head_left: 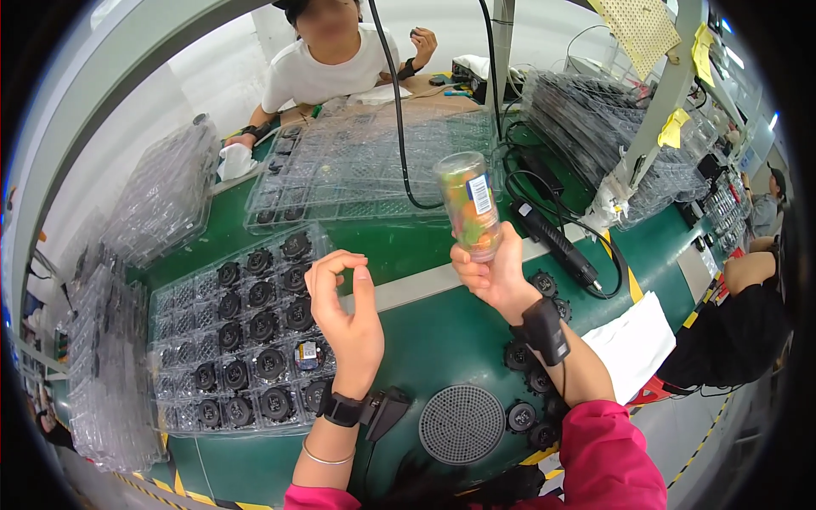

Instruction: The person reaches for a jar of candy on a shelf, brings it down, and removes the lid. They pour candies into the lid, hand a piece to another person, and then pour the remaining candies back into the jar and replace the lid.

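My right hand (493, 276) is closed around the lower part of a clear plastic jar (472, 204) with a colourful wrap or contents and a white barcode label. The jar is raised above the green bench and tilted slightly. My left hand (347, 310) is held up with loosely bent fingers, the thumb close to the fingertips, and no object shows in it. Beneath and left of it lies a clear plastic tray (191, 340) holding several round black toothed parts (263, 325). One part in the tray carries a small label (308, 355).
A black electric screwdriver (557, 246) with a cable lies right of the jar. Near me are a round grey mesh disc (461, 425), a black device (388, 414), loose black parts (520, 416) and a white cloth (629, 344). Stacked trays (374, 161) stand before a person (340, 72) opposite.
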Motion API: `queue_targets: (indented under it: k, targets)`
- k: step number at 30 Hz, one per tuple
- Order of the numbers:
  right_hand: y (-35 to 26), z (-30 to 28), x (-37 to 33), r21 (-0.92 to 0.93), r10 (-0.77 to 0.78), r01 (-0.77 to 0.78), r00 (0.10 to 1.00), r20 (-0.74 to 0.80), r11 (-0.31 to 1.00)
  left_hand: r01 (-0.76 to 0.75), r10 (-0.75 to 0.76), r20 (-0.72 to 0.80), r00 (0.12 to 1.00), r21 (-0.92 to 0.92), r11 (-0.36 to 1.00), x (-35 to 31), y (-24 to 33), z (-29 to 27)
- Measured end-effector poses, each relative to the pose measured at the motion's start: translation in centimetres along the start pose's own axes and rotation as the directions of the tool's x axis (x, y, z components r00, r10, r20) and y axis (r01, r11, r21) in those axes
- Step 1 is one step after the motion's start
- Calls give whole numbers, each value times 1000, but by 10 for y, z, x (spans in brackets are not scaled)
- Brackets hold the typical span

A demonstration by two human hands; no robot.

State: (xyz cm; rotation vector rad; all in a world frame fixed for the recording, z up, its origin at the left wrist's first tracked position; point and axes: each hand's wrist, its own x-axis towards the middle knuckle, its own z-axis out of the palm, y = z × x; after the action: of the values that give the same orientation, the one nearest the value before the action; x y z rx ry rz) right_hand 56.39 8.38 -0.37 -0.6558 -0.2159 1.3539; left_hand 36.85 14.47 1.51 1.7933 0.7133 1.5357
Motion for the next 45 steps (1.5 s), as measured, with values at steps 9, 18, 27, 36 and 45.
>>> queue_targets:
  k: [9, 18, 27, 36, 45]
  targets:
    - [-20, 9, -12, -547, -352, 143, 887, -300, 825, 29, -28, 30, 999, -36, 999, 5, -7, -2]
    - [-31, -6, -12, -577, -410, 218, 884, -225, 787, 114, -107, 57, 993, -154, 981, 3, -3, -3]
    - [-38, -9, -18, -762, -498, 367, 864, 67, 533, 201, -165, 152, 975, -263, 944, 3, 0, 0]
    - [-9, 37, -36, -920, -317, 390, 877, 361, 31, -26, 87, 319, 944, -192, 981, 0, -1, 7]
    - [-6, 79, -60, -936, -399, 331, 848, 350, -117, 309, -180, 396, 900, -290, 906, 7, 19, -11]
